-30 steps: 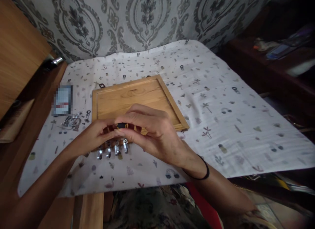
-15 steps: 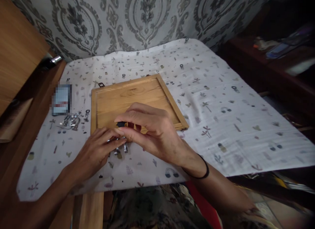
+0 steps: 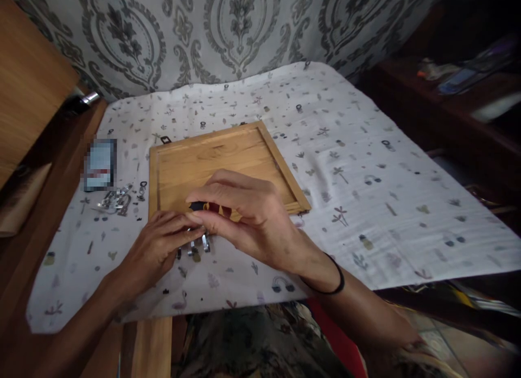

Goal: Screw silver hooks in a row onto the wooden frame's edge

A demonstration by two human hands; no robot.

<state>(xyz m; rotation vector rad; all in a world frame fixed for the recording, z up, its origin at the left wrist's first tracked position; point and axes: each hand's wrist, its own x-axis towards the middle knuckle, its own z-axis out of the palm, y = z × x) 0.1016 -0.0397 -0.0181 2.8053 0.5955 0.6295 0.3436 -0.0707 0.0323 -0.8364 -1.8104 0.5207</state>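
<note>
My right hand (image 3: 248,212) is closed round a black-and-yellow handle, which looks like that of a screwdriver (image 3: 198,206); its tip is hidden by my fingers. The tool is over the near edge of a wooden picture frame (image 3: 195,169) lying on the cloth, its raised border round a recessed panel. My left hand (image 3: 165,239) is at the same near edge, its fingers pressed together close to my right thumb. What they pinch is covered. Just below the fingertips, shiny metal clips (image 3: 199,244) stick out from the frame's near side.
Loose metal clips (image 3: 116,199) and small dark hardware (image 3: 142,189) lie left of the frame beside a phone (image 3: 100,165). Dark hangers (image 3: 165,140) show along the frame's far edge. A printed white cloth (image 3: 345,150) covers the table. Wooden furniture (image 3: 32,79) stands at the left.
Both hands stay at the frame's near edge with only slight finger movement. The whole view has shifted a little; the frame and loose clips lie as before.
</note>
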